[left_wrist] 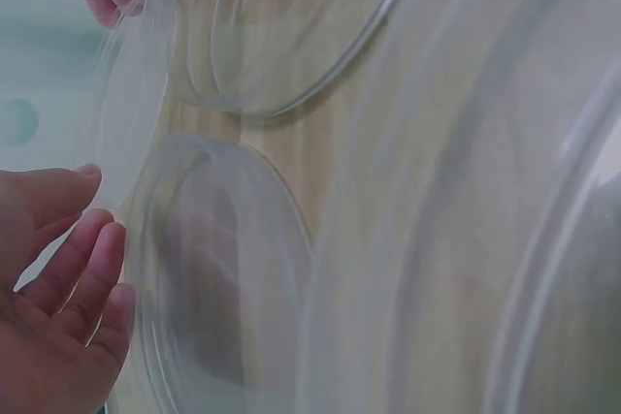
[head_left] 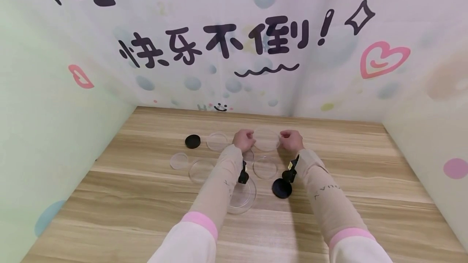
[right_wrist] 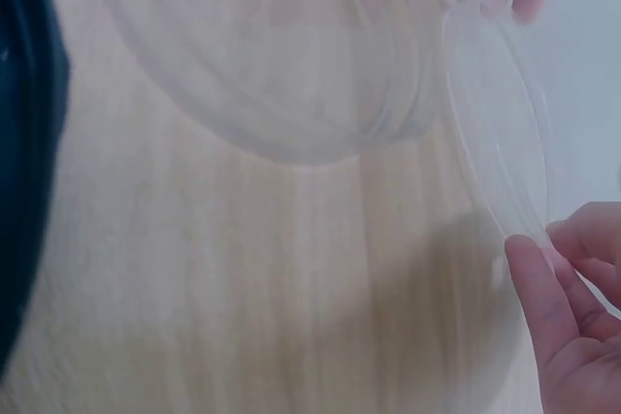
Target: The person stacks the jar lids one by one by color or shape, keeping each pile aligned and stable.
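Note:
Both hands are at a clear, shallow round dish [head_left: 267,139] near the back of the table. My left hand [head_left: 243,140] pinches its left edge, thumb and fingertips close together at the rim. On the opposite side, my right hand [head_left: 292,140] grips the rim between thumb and fingers. The right wrist view shows this dish [right_wrist: 495,113] tilted, spanning from one hand to the other. Just in front sits another clear round dish [head_left: 265,168]. A smaller clear dish [head_left: 248,156] is partly hidden by the left wrist.
A large clear dish [head_left: 252,200] lies under the left forearm. Farther left are clear dishes [head_left: 217,141], [head_left: 199,170] and a small clear disc [head_left: 178,160]. One black round lid [head_left: 192,141] lies back left; another black lid [head_left: 282,188] is near the right wrist. A printed cloth wall [head_left: 256,92] closes the back.

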### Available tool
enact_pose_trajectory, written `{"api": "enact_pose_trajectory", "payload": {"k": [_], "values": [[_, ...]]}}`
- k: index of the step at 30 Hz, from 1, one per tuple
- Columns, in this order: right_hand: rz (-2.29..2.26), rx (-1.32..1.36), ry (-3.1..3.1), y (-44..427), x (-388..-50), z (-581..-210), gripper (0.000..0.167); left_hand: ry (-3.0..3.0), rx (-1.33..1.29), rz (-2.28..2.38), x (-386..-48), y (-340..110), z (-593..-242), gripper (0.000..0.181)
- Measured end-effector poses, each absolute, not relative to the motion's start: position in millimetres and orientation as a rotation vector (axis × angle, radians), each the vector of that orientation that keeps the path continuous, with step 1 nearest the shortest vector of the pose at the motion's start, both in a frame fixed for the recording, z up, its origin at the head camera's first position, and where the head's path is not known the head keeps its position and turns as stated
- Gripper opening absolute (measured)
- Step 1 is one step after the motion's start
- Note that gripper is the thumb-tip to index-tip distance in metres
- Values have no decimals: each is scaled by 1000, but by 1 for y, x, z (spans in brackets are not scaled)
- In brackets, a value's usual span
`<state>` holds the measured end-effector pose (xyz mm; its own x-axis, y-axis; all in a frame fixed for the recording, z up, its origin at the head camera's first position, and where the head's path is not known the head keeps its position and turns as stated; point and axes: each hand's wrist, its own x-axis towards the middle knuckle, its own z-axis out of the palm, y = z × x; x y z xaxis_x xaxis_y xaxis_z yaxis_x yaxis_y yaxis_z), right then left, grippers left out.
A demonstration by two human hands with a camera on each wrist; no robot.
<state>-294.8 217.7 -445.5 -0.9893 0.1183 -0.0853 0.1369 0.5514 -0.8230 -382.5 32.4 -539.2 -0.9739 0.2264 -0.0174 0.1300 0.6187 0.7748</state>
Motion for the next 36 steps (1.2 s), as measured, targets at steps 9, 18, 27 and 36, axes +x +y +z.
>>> {"api": "enact_pose_trajectory", "payload": {"k": [9,18,27,36], "values": [[-1611,254,2662,217,-297,-433,35,2616,230,1518,-338,28,-461,35],[-1726,258,2602,217,-294,-416,37,2643,407,1764,-361,24,-481,28],[-1847,138,2564,212,-284,-403,29,2625,366,1673,-294,5,-388,25],[-1797,18,2572,208,-274,-390,28,2614,385,1580,-302,-7,-387,26]]}}
